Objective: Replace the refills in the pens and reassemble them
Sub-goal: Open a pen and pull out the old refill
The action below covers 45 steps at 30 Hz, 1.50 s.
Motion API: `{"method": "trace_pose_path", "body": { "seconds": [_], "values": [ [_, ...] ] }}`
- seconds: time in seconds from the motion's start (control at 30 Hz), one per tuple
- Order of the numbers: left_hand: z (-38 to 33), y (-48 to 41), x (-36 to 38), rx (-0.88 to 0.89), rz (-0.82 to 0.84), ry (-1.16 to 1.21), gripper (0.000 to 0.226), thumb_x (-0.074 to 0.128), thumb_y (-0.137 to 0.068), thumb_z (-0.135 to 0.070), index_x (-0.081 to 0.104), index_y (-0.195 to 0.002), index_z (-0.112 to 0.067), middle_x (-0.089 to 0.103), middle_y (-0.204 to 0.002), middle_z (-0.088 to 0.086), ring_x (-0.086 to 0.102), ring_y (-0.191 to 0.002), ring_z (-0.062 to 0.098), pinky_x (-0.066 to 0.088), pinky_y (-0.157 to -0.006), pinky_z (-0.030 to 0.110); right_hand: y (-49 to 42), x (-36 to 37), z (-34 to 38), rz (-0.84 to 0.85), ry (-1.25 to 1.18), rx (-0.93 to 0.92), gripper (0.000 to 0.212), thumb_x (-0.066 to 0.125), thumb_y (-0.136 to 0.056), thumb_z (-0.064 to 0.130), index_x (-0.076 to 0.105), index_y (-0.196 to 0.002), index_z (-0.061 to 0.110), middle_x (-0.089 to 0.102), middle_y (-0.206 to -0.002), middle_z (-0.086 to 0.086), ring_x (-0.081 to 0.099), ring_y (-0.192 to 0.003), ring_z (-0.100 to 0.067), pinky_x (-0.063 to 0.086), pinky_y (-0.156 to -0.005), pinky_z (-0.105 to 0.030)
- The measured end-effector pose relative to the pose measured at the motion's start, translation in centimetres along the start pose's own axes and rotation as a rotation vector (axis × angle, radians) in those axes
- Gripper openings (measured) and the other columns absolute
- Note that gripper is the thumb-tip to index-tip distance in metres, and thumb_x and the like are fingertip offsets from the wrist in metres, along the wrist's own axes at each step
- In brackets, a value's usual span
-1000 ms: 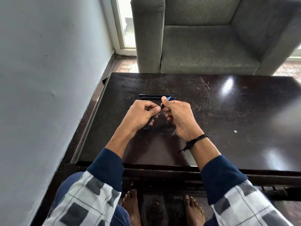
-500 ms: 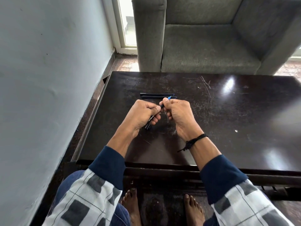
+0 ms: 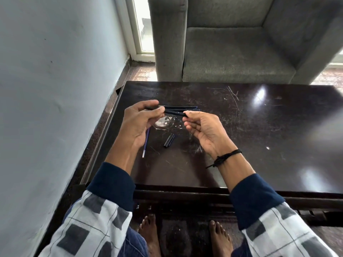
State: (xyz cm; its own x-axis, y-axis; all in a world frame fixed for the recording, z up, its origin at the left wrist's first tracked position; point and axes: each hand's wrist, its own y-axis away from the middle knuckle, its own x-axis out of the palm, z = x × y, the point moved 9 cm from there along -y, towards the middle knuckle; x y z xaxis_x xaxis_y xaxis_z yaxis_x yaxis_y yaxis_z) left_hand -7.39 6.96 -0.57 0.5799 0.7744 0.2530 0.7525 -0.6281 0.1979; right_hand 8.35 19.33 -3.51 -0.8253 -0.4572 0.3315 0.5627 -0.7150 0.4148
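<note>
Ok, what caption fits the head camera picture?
Left hand and right hand pinch a black pen barrel over a dark wooden table; thin blue refill and short black piece lie below.

Pale blue wall (image 3: 46, 89) left; grey armchair (image 3: 232, 52) behind dark scratched table (image 3: 259, 145); bright window (image 3: 144, 25).

The person wears a loose top checked in white, grey and charcoal squares crossed by thin dark lines. Each of its 2 sleeves, the left sleeve (image 3: 89, 225) and the right sleeve (image 3: 278, 229), ends in a deep navy cuff on the forearm. The left hand (image 3: 139, 125) and right hand (image 3: 204, 130) are bare, a thin black cord bracelet (image 3: 226, 157) with a loose tail circles the right wrist, and below are blue trousers (image 3: 133, 243) and 2 bare feet (image 3: 150, 232).
</note>
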Motion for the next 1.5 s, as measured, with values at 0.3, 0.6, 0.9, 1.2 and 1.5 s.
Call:
{"method": "trace_pose_path", "body": {
  "seconds": [0.3, 0.6, 0.9, 1.2, 1.5],
  "values": [
    [1.9, 0.6, 2.6, -0.122, 0.166, 0.079, 0.022, 0.061, -0.095, 0.003, 0.068, -0.115, 0.0, 0.077, -0.104, 0.017, 0.076, -0.092, 0.025, 0.062, -0.083, 0.032, 0.6, 1.2, -0.3, 0.085, -0.076, 0.004, 0.006, 0.067, -0.09, -0.006, 0.072, -0.09, -0.003, 0.073, -0.083, -0.012, 0.072, -0.07, -0.014, 0.059, -0.064, -0.019],
    [2.6, 0.3, 2.0, -0.129, 0.094, 0.072, 0.015, 0.064, -0.093, 0.002, 0.071, -0.107, 0.0, 0.078, -0.099, 0.016, 0.077, -0.092, 0.024, 0.061, -0.077, 0.028, 0.8, 1.2, 0.6, 0.066, 0.141, -0.112, 0.015, 0.072, -0.083, -0.012, 0.073, -0.089, 0.001, 0.073, -0.078, -0.007, 0.07, -0.074, -0.015, 0.058, -0.072, -0.021],
    [2.3, 0.6, 1.9, -0.14, 0.081, 0.085, 0.017, 0.065, -0.092, 0.004, 0.071, -0.108, 0.003, 0.079, -0.095, 0.014, 0.077, -0.087, 0.02, 0.061, -0.076, 0.026, 0.8, 1.1, 1.0, 0.017, 0.252, -0.187, 0.01, 0.074, -0.091, 0.006, 0.073, -0.081, 0.002, 0.073, -0.076, -0.013, 0.066, -0.065, -0.016, 0.057, -0.063, -0.02],
    [2.8, 0.5, 1.9, -0.177, 0.072, 0.139, 0.02, 0.064, -0.092, 0.005, 0.07, -0.111, 0.005, 0.077, -0.1, 0.017, 0.077, -0.089, 0.021, 0.061, -0.075, 0.025, 0.8, 1.1, 1.6, 0.012, 0.288, -0.263, 0.01, 0.08, -0.085, 0.009, 0.072, -0.089, 0.005, 0.069, -0.073, -0.003, 0.065, -0.069, -0.013, 0.058, -0.072, -0.026],
    [2.9, 0.6, 1.9, -0.186, 0.071, 0.157, 0.02, 0.066, -0.089, 0.007, 0.071, -0.109, 0.005, 0.077, -0.099, 0.017, 0.077, -0.085, 0.019, 0.061, -0.073, 0.024, 0.8, 0.9, 2.0, -0.022, 0.321, -0.307, 0.005, 0.076, -0.087, 0.0, 0.074, -0.083, 0.002, 0.07, -0.07, -0.007, 0.063, -0.066, -0.018, 0.055, -0.069, -0.028]
  ]
}}
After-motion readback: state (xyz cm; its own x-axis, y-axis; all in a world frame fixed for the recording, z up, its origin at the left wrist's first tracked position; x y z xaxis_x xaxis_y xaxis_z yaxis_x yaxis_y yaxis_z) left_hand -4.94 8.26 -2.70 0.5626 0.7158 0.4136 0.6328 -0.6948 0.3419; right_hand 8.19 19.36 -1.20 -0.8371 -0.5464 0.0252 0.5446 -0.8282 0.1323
